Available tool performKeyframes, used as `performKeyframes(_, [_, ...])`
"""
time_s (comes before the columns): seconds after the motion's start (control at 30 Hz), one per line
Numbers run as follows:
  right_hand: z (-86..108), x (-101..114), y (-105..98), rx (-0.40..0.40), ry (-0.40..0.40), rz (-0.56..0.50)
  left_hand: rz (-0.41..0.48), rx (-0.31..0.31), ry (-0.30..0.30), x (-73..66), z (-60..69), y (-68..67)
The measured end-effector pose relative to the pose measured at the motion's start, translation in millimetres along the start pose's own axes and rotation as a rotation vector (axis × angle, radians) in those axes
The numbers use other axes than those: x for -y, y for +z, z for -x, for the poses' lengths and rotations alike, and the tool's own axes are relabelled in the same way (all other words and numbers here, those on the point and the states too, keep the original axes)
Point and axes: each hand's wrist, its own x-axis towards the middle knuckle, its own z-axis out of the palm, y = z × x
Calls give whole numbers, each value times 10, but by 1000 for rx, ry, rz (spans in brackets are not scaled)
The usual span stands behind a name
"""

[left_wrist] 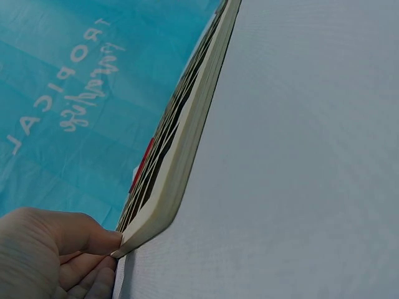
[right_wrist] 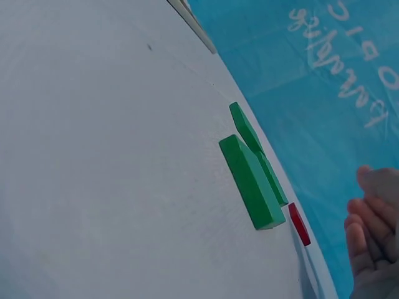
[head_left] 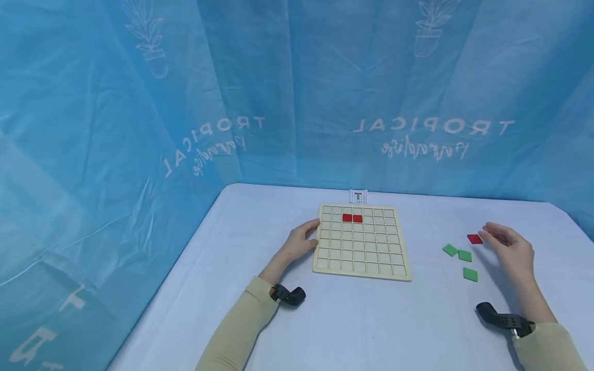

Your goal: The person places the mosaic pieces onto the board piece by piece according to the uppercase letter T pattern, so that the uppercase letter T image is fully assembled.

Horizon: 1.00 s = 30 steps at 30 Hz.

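Note:
A pale square grid board point(head_left: 359, 247) lies on the table, two red tiles point(head_left: 352, 218) side by side in its second row from the back. My left hand point(head_left: 297, 243) touches the board's left edge with thumb and fingertips; the left wrist view shows the thumb tip point(left_wrist: 112, 240) against the edge. To the right, my right hand point(head_left: 512, 252) hovers beside a loose red tile point(head_left: 475, 239). Its fingers point(right_wrist: 374, 237) are loosely bent with nothing in them. Three green tiles point(head_left: 465, 255) lie left of and nearer than that red tile.
A small printed card point(head_left: 358, 196) showing a coloured grid lies behind the board. White cloth point(head_left: 362, 324) covers the table. Blue curtains point(head_left: 325, 103) stand along its back and left side. Each wrist wears a black camera mount point(head_left: 289, 296).

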Motion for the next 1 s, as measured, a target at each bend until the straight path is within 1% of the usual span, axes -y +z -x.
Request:
performKeyframes(0.07, [2,-34,9,7,3,63,1,0,2,-1,-1,-2])
performKeyframes(0.17, [7,-76,26,38,1,147,-2,-4,6,-6,-2,-7])
performKeyframes(0.3, [11,-112,46,76,-42,219,-2,-7,3,-17,0,-14])
performKeyframes(0.5, [17,-146,92,86,-102,270,-5,4,-3,-18,9,-12])
performKeyframes(0.67, [11,-160,130,70,-147,304,-5,-7,1,-36,9,-12])
performKeyframes(0.87, [6,-154,162,42,-179,306,-9,-6,1,-24,2,-7])
performKeyframes(1.0, [15,-154,170,46,-183,315,5,0,3,-15,3,-1])
